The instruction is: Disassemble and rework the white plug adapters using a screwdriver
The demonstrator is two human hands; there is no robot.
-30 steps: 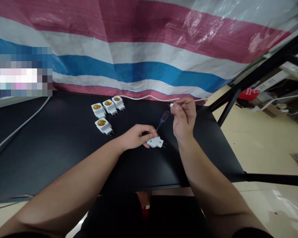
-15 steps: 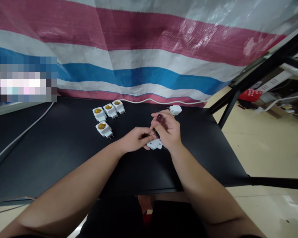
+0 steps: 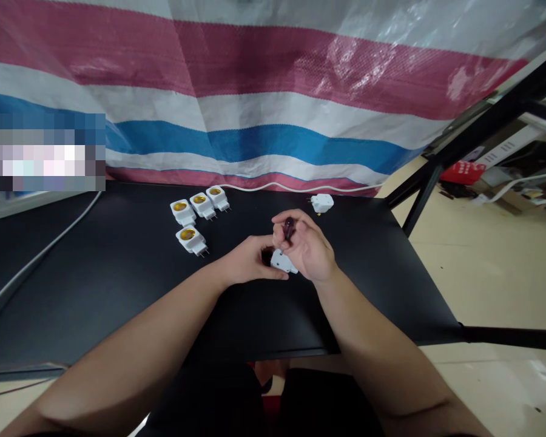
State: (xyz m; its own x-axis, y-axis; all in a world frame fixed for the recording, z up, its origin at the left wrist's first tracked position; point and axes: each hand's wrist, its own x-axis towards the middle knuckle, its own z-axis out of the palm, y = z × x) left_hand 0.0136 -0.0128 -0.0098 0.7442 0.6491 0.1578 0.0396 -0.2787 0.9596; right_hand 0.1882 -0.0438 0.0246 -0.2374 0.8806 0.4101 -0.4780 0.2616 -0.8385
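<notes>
Head view: right hand (image 3: 307, 246), fingers closed around purple screwdriver (image 3: 289, 228), tip hidden. Left hand (image 3: 248, 260), fingers curled against white adapter (image 3: 282, 261), grip unclear; adapter lies between hands on black table (image 3: 346, 303). Four yellow-centred adapters (image 3: 193, 215) grouped left; lone adapter (image 3: 322, 203) farther right, no yellow showing.

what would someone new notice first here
The big pink, white and blue striped tarp fills the top of the view, hanging behind the black table. At the table's middle, the right hand grips a purple-handled screwdriver above a white plug adapter at the left hand. Left of the hands sit four white adapters with yellow centres.
</notes>
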